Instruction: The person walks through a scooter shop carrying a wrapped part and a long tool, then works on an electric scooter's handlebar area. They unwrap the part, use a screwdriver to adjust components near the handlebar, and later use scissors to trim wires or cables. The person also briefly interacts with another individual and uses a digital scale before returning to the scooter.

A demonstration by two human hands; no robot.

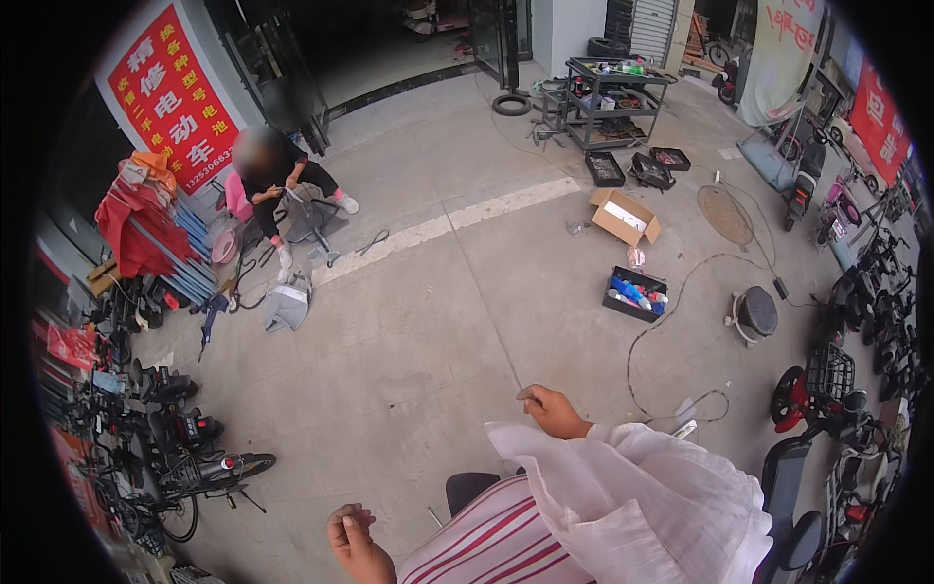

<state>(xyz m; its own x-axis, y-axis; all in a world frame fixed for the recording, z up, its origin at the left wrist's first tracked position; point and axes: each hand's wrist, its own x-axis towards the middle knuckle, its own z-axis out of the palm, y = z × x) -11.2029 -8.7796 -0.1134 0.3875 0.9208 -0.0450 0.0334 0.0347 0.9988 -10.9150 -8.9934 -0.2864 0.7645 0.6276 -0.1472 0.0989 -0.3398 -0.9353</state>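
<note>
My left hand is raised low in the picture beside my striped garment. Its fingers curl in toward the thumb, and nothing shows between them. Further right and farther out, my right hand hangs above the concrete floor. The fingers of that hand are closed too; whether they hold something small is hidden. A thin white sleeve or cover-up drapes over my right arm and across my front. Neither hand touches any tool or vehicle.
At the far left a seated person handles grey material. Scooters and bikes line the left and right. A black bin of bottles, a cardboard box, a round stool, a cable and a tool cart stand ahead right.
</note>
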